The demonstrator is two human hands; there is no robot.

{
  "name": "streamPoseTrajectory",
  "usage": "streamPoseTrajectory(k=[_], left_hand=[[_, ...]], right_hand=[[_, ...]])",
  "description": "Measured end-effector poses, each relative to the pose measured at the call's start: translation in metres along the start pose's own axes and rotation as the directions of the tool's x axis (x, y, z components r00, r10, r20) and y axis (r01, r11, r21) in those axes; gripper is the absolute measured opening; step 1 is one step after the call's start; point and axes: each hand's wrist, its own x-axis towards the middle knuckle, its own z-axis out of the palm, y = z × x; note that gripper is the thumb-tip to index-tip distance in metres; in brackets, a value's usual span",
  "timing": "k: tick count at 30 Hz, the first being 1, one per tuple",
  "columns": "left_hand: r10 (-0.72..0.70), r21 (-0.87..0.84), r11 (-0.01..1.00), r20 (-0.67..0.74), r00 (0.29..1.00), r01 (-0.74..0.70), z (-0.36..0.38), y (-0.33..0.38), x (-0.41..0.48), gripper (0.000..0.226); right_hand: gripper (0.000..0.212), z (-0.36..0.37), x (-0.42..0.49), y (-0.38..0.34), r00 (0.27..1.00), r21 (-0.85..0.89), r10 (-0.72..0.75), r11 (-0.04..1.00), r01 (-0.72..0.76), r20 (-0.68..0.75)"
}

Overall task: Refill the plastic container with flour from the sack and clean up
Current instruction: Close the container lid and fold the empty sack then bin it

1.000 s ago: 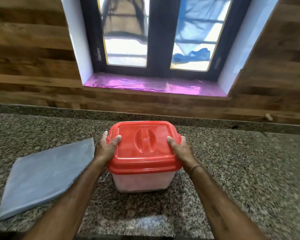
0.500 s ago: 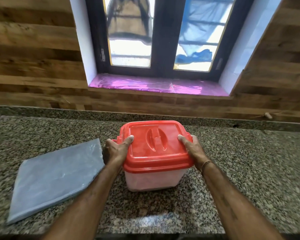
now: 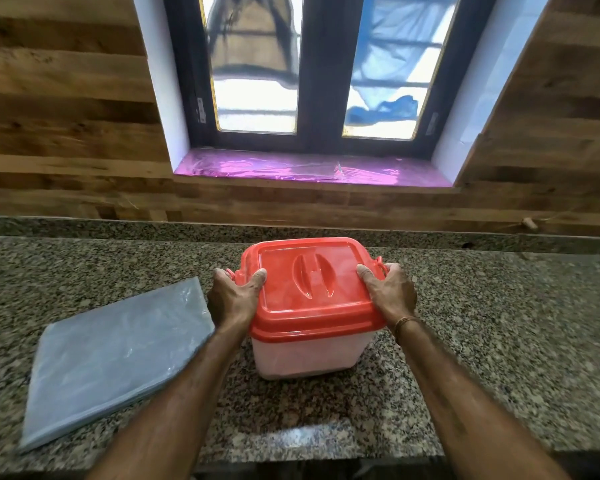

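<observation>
A translucent plastic container point(image 3: 305, 355) with a red lid point(image 3: 312, 289) stands on the granite counter point(image 3: 499, 341) in the middle of the view. The lid sits closed on it, with a moulded handle in its centre. My left hand point(image 3: 234, 297) grips the lid's left side, thumb on top. My right hand point(image 3: 388, 294) grips the right side the same way, by a red side latch. A flat, folded grey plastic bag point(image 3: 115, 358) lies on the counter to the left of the container. White contents show faintly through the container wall. No sack is in view.
A wooden wall runs behind the counter, with a window and a sill covered in purple film point(image 3: 309, 168). The counter's front edge lies close below my forearms.
The container and both hands now appear farther right and farther from me on the counter; my grip on the lid is the same. The view has shifted with them.
</observation>
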Motion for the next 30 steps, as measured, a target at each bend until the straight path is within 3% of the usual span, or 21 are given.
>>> streamPoseTrajectory(k=[4,8,11,14,17,19,21,23,26,30], left_hand=[[0.067,0.036,0.997,0.006,0.998,-0.067,0.000,0.003,-0.003,0.054],[0.073,-0.015,0.997,0.063,0.995,-0.072,0.002,-0.002,-0.002,0.057],[0.080,0.006,0.997,0.133,0.988,-0.081,0.004,-0.007,-0.002,0.062],[0.102,0.120,0.985,0.160,0.982,-0.122,0.007,-0.004,-0.002,0.049],[0.125,0.192,0.969,0.161,0.979,-0.155,0.010,-0.001,0.000,0.043],[0.118,0.145,0.978,0.186,0.975,-0.146,0.007,0.001,-0.001,0.050],[0.032,0.052,0.998,0.210,0.977,-0.044,0.006,-0.001,0.001,0.062],[-0.044,-0.017,0.999,0.207,0.977,0.049,0.010,0.001,0.004,0.067],[-0.017,-0.013,1.000,0.121,0.992,0.019,0.020,0.011,0.016,0.073],[-0.008,-0.037,0.999,0.079,0.997,0.011,0.045,0.037,0.046,0.089]], right_hand=[[0.045,0.005,-0.004,-0.005,0.995,-0.091,-0.077,0.993,0.071,-0.058],[0.042,0.003,-0.007,-0.004,0.992,-0.124,-0.114,0.987,0.105,-0.062],[0.052,0.000,-0.004,0.000,0.996,-0.157,-0.084,0.984,0.088,0.030],[0.071,0.001,-0.003,-0.005,0.988,-0.303,-0.071,0.947,0.111,0.140],[0.072,0.003,-0.003,-0.010,0.981,-0.361,-0.092,0.921,0.150,0.172],[0.074,0.000,0.001,-0.003,0.977,-0.295,-0.085,0.945,0.141,0.196],[0.077,-0.003,0.011,0.010,0.967,-0.068,-0.021,0.997,0.040,0.255],[0.071,-0.004,0.019,0.018,0.952,0.165,0.037,0.982,-0.091,0.303],[0.064,0.002,0.033,0.019,0.968,0.221,0.040,0.971,-0.096,0.246],[0.072,0.000,0.083,0.007,0.981,0.227,0.028,0.971,-0.072,0.192]])
